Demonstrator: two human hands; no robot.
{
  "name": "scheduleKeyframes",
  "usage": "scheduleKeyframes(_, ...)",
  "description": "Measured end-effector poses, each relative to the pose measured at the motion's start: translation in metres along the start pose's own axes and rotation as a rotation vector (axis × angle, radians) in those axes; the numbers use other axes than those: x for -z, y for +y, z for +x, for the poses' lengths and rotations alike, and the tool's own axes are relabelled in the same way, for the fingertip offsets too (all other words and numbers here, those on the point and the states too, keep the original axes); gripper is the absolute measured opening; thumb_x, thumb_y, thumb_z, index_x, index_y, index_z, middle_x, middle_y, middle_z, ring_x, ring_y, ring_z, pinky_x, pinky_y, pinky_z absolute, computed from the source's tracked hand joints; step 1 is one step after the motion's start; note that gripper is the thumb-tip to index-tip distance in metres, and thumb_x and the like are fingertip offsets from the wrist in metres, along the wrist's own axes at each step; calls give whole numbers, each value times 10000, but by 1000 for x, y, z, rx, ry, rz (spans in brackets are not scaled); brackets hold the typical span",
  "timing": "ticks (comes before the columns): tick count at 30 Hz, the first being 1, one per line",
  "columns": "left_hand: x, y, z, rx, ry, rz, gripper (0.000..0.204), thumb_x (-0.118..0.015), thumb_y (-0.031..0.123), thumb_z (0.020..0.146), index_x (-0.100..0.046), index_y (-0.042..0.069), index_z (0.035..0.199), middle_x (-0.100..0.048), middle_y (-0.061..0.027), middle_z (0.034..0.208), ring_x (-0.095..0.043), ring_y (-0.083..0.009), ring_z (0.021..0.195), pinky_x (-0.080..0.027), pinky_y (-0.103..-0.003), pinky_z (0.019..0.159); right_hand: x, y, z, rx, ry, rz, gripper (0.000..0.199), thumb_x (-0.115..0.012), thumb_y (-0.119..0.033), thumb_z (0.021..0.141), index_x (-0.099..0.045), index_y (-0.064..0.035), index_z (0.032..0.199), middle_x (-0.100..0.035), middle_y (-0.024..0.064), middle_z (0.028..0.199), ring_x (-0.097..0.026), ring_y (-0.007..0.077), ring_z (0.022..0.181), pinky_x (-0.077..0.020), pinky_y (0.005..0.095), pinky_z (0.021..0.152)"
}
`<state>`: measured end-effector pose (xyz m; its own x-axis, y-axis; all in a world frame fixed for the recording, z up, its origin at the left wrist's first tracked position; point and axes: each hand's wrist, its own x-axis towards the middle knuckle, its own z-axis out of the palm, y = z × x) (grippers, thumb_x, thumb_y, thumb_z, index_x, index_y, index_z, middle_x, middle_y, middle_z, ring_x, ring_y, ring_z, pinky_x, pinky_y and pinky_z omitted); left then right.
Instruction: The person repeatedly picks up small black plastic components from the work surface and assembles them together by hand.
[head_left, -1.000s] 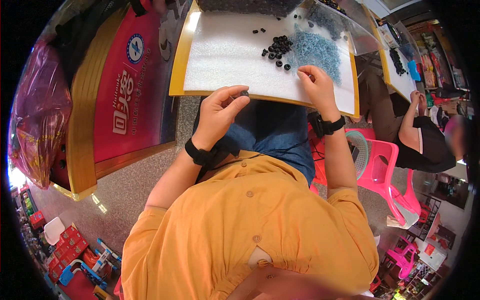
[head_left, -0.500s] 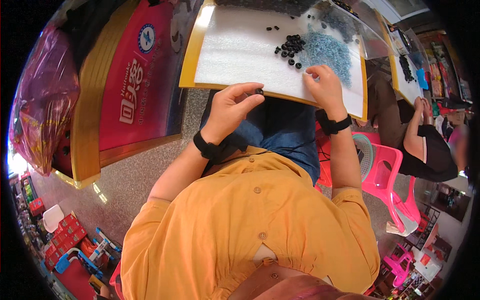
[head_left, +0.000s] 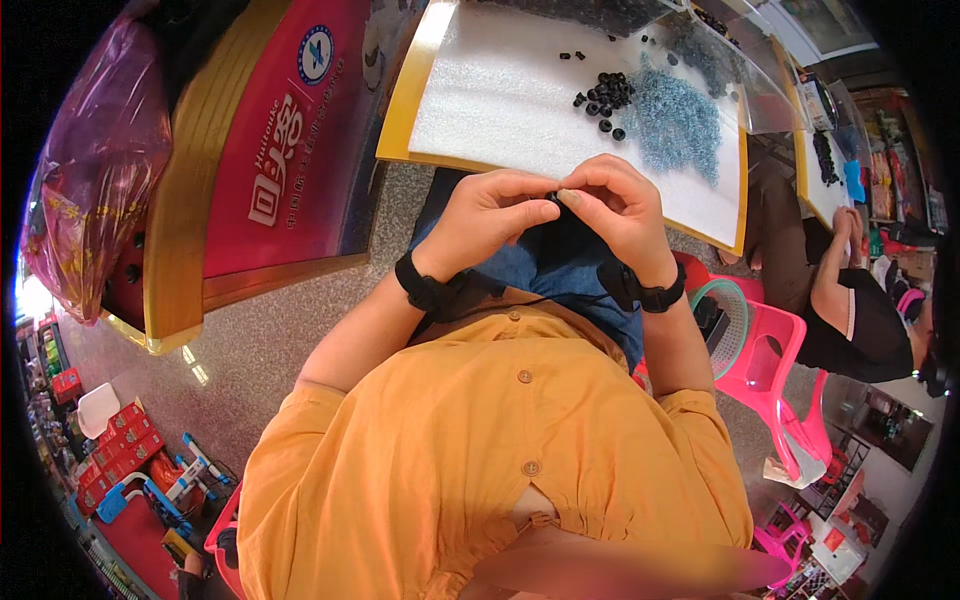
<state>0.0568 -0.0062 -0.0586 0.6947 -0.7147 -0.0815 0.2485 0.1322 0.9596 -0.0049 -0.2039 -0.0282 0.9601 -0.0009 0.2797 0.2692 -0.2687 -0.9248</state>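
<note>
Above my lap, by the near edge of a white-covered table (head_left: 500, 100), my two hands meet at the fingertips. Between thumb and index finger, my left hand (head_left: 488, 215) pinches a small black round piece (head_left: 554, 197), mostly covered by the fingers. My right hand (head_left: 622, 210) is closed, thumb and fingers pressed together against that piece; whatever else it may hold is hidden. Beyond the hands lies a cluster of black round pieces (head_left: 606, 96). Right of it spreads a heap of tiny bluish see-through pieces (head_left: 675, 125).
A clear plastic box (head_left: 735, 65) stands at the table's far right. Left is a pink panel (head_left: 270, 150) with a wooden frame. A pink chair (head_left: 765, 345) with a green basket (head_left: 722, 320) is at right, near another person (head_left: 850, 290) at a second table.
My right hand has come back from beside the heap of bluish pieces to meet my left hand. The left hand, still pinching the black piece, has shifted slightly right.
</note>
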Motion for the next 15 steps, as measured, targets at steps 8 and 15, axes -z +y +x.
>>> scheduleKeyframes(8,-2,7,-1,45,-33,-159,252,-674,153,920,-699,22,1135,-644,14,790,-526,-46,590,-424,-195,509,1,-19,0,301,-72,-364,160,-714,17,796,-716,-26,950,-644,97,868,-623,190,715,-491,269,601)
scheduleKeyframes(15,-2,7,2,43,63,-140,276,-694,150,904,-690,13,1144,-645,21,803,-534,-44,594,-434,-198,519,24,-10,41,123,-79,-507,104,-691,-68,838,-704,-32,935,-638,108,827,-632,236,728,-502,309,634)
